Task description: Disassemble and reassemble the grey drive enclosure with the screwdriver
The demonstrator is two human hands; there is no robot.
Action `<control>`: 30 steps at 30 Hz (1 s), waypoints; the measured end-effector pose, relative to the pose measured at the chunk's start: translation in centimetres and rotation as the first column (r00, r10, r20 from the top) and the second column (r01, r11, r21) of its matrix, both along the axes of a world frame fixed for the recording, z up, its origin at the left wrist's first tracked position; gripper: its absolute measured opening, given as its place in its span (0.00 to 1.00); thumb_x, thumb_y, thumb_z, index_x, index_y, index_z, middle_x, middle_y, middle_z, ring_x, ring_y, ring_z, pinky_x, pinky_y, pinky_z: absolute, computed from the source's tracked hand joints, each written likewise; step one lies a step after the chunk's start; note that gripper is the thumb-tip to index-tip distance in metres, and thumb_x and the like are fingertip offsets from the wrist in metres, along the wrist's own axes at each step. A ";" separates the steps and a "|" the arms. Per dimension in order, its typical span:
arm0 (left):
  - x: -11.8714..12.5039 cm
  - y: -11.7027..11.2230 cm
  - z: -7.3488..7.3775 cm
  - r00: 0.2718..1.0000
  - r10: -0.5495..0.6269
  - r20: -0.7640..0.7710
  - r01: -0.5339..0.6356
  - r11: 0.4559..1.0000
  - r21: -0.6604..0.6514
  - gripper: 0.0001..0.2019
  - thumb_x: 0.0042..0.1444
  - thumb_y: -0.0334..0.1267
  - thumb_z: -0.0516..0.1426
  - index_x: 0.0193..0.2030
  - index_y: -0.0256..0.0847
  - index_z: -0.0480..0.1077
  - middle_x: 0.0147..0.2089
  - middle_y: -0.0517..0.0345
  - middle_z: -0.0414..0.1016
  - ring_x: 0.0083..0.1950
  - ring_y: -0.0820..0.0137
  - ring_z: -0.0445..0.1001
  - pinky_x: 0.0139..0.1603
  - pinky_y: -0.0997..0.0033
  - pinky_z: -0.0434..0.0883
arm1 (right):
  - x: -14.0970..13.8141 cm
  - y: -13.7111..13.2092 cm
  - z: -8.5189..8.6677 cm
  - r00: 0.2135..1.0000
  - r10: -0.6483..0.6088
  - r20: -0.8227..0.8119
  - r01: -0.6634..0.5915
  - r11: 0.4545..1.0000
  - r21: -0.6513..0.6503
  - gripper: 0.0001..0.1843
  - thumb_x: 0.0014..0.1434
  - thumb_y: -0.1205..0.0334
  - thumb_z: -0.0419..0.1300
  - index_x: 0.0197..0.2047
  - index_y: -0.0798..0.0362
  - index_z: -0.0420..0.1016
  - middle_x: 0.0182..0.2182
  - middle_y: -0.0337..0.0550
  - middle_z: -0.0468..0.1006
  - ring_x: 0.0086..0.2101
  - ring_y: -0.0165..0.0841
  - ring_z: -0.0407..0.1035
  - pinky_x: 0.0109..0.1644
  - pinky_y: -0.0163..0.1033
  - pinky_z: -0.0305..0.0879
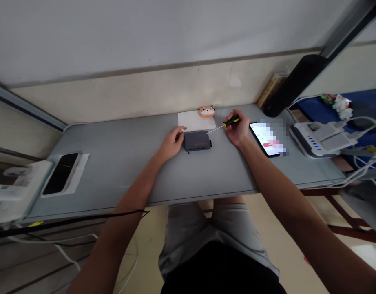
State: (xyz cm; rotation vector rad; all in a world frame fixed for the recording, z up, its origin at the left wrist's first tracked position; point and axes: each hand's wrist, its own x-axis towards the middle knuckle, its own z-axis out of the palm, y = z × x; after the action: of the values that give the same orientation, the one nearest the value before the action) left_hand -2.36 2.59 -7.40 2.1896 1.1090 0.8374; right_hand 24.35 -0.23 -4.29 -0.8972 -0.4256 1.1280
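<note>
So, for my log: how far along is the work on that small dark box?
Looks early. Done: the dark box lies flat on the table, its case closed, and no loose parts show on the white sheet behind it. In hand: the right hand holds the screwdriver with its tip at the box's top right edge, while the left hand rests at its left end. Left: probably opening the case.

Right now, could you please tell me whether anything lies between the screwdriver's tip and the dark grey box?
Nothing visible does. The right hand holds the screwdriver, whose thin shaft runs clear to the far right corner of the dark grey box. The left hand rests against that box's left end.
</note>
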 end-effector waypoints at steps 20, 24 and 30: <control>0.1 0.0 -0.2 1.000 0.001 0.016 -0.002 1.000 0.029 0.14 0.68 0.32 0.50 0.55 0.42 0.72 0.50 0.51 0.79 0.47 0.67 0.78 0.53 0.65 0.74 | 0.8 -0.4 0.4 0.984 0.052 -0.173 -0.051 0.999 0.008 0.16 0.59 0.57 0.60 0.21 0.50 0.64 0.17 0.34 0.66 0.14 0.23 0.52 0.17 0.32 0.49; 0.0 -0.1 0.0 1.000 -0.002 0.014 0.001 1.000 0.023 0.13 0.68 0.33 0.51 0.54 0.42 0.73 0.43 0.54 0.79 0.42 0.67 0.78 0.48 0.67 0.75 | 0.8 -0.6 0.6 0.977 0.069 -0.202 -0.068 0.998 0.013 0.14 0.57 0.59 0.61 0.22 0.50 0.65 0.17 0.33 0.66 0.15 0.22 0.52 0.17 0.31 0.49; -0.1 0.2 -0.1 1.000 0.006 0.029 -0.006 1.000 0.006 0.13 0.69 0.34 0.51 0.55 0.43 0.73 0.41 0.56 0.78 0.40 0.69 0.77 0.46 0.69 0.75 | 0.4 -0.5 0.6 0.987 0.057 -0.152 -0.057 0.998 0.009 0.14 0.56 0.61 0.61 0.21 0.50 0.63 0.18 0.36 0.70 0.15 0.23 0.52 0.17 0.31 0.49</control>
State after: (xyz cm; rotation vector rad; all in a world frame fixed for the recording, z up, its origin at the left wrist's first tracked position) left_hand -2.47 2.75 -7.46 2.1730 1.1011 0.8736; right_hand 24.73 -0.75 -3.69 -0.7930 -0.3299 1.2383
